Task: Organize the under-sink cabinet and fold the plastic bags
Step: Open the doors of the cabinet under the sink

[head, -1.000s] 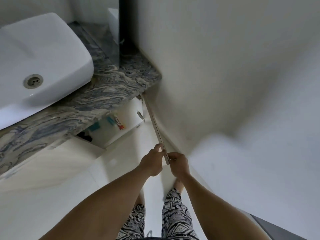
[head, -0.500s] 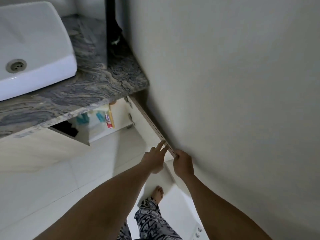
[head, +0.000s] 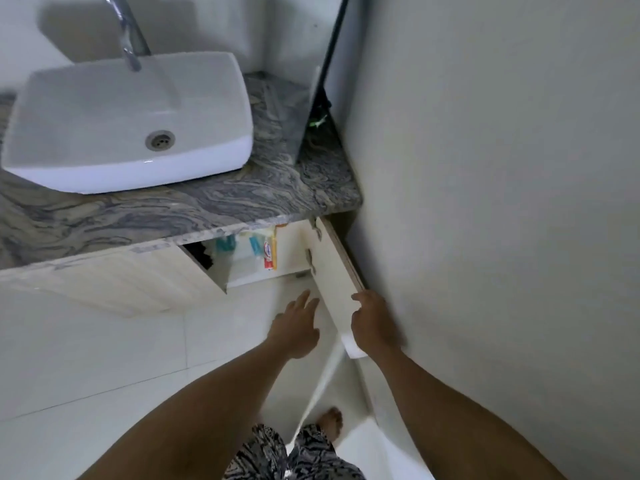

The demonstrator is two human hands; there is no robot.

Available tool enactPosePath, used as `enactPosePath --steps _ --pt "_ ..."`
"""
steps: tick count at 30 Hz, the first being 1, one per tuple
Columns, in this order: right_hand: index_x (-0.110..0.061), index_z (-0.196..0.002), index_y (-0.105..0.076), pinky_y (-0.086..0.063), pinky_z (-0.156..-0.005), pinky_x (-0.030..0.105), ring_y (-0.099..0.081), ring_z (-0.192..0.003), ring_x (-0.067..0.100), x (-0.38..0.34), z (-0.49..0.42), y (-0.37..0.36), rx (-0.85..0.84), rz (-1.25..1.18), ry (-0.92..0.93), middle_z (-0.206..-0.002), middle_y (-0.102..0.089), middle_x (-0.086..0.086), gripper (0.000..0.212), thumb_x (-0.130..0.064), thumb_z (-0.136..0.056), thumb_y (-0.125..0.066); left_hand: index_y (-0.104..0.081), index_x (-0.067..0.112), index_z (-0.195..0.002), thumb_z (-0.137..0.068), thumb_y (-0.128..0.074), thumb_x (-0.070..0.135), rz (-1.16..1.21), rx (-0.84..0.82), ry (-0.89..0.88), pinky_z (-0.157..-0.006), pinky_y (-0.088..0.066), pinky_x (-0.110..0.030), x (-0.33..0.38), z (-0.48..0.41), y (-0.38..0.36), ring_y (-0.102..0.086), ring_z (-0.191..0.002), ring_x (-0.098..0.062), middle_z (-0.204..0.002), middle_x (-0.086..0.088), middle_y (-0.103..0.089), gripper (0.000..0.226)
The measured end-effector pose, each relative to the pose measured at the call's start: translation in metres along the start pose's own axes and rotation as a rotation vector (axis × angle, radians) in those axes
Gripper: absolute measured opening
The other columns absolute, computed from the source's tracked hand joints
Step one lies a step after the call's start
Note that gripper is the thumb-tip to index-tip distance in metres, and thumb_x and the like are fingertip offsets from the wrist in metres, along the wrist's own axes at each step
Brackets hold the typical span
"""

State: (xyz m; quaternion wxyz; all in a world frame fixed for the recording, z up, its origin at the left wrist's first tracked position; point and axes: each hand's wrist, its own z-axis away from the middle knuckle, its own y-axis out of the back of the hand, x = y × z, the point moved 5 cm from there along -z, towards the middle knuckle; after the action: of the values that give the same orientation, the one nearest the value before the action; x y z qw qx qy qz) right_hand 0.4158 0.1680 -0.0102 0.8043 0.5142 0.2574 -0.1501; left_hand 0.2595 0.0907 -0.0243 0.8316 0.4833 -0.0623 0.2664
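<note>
Under-sink cabinet (head: 138,282) was seen below the veined stone counter (head: 207,206) that carried the white basin (head: 104,168), with its right-hand door (head: 332,271) swung wide open, almost against the wall (head: 485,202). The step in hand was judged to be the opening of the cabinet, very early in the task: nothing was seen set out on the floor (head: 104,358), and no plastic bags could be told apart with certainty. Inside the opening, teal-and-white packets (head: 225,244) and a red-and-yellow packet (head: 270,252) were visible near the front, and an unidentifiable dark shape (head: 201,254) lay in shadow at the left. The door's outer edge was gripped by the right hand (head: 374,323), its fingers curled over the top of the panel. The left hand (head: 294,329) was held open, fingers straight and slightly spread, just beside the door's inner face and pointed toward the opening; nothing was held in it, and whether the panel was touched could not be told. For the next move, it was judged that the door would need to be released and the body lowered, so that the shelf contents could be reached and drawn out.
</note>
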Motion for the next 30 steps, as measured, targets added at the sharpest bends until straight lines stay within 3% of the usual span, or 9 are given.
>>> enactPosePath --steps 3,7,13,16,20,23,30 --pt "-0.012 -0.134 -0.055 -0.039 -0.109 0.032 -0.041 -0.136 0.016 -0.051 -0.012 -0.027 -0.109 0.026 0.117 -0.146 -0.042 -0.002 0.046 0.003 -0.093 -0.040 -0.018 0.023 -0.159 -0.097 -0.059 0.035 0.016 0.077 0.085 -0.114 -0.036 -0.049 -0.059 0.015 0.025 -0.019 -0.153 -0.027 -0.169 0.000 -0.006 0.074" --pt "-0.018 -0.137 -0.050 -0.042 -0.109 0.041 -0.047 -0.131 0.020 -0.118 -0.021 -0.078 -0.235 0.070 0.193 -0.147 -0.044 -0.001 0.044 -0.004 -0.096 -0.040 -0.017 0.018 -0.159 -0.097 -0.058 0.035 0.053 0.127 0.231 -0.113 -0.034 -0.047 -0.143 0.038 0.054 -0.017 -0.153 -0.024 -0.168 -0.002 -0.009 0.076" --pt "-0.017 -0.148 -0.039 -0.032 -0.115 0.028 -0.028 -0.146 0.013 -0.219 -0.032 -0.161 -0.344 0.175 0.355 -0.161 -0.021 -0.003 0.052 -0.004 -0.097 -0.037 -0.011 0.015 -0.159 -0.097 -0.058 0.036 0.136 0.172 0.389 -0.117 -0.031 -0.045 -0.268 0.055 0.095 -0.010 -0.154 -0.021 -0.168 -0.002 -0.006 0.081" --pt "-0.020 -0.154 -0.029 -0.025 -0.120 0.030 -0.014 -0.151 0.010 -0.262 -0.044 -0.200 -0.395 0.211 0.383 -0.165 -0.013 -0.006 0.057 -0.006 -0.099 -0.036 -0.006 0.012 -0.160 -0.098 -0.058 0.037 0.162 0.172 0.414 -0.118 -0.030 -0.046 -0.317 0.050 0.114 -0.005 -0.155 -0.023 -0.169 -0.003 -0.002 0.085" --pt "-0.019 -0.159 -0.009 -0.017 -0.123 0.044 0.003 -0.153 0.020 -0.304 -0.055 -0.251 -0.506 0.362 0.412 -0.167 0.004 -0.002 0.069 -0.012 -0.099 -0.043 0.007 0.012 -0.160 -0.097 -0.058 0.041 0.118 0.119 0.397 -0.120 -0.027 -0.049 -0.363 0.034 0.129 0.003 -0.155 -0.028 -0.168 -0.005 0.012 0.094" --pt "-0.021 -0.158 0.004 -0.011 -0.123 0.052 0.008 -0.153 0.024 -0.326 -0.061 -0.277 -0.499 0.439 0.418 -0.166 0.011 0.002 0.080 -0.018 -0.098 -0.048 0.012 0.013 -0.159 -0.095 -0.059 0.044 0.082 0.148 0.378 -0.120 -0.027 -0.051 -0.386 0.025 0.138 0.009 -0.155 -0.032 -0.168 -0.006 0.016 0.101" --pt "-0.015 -0.158 -0.001 -0.006 -0.121 0.053 -0.004 -0.153 0.027 -0.339 -0.073 -0.309 -0.475 0.605 0.426 -0.166 -0.003 0.009 0.079 -0.030 -0.096 -0.047 0.001 0.016 -0.160 -0.093 -0.059 0.045 0.102 0.136 0.346 -0.115 -0.035 -0.052 -0.410 0.012 0.140 0.001 -0.155 -0.032 -0.169 -0.003 0.001 0.095"
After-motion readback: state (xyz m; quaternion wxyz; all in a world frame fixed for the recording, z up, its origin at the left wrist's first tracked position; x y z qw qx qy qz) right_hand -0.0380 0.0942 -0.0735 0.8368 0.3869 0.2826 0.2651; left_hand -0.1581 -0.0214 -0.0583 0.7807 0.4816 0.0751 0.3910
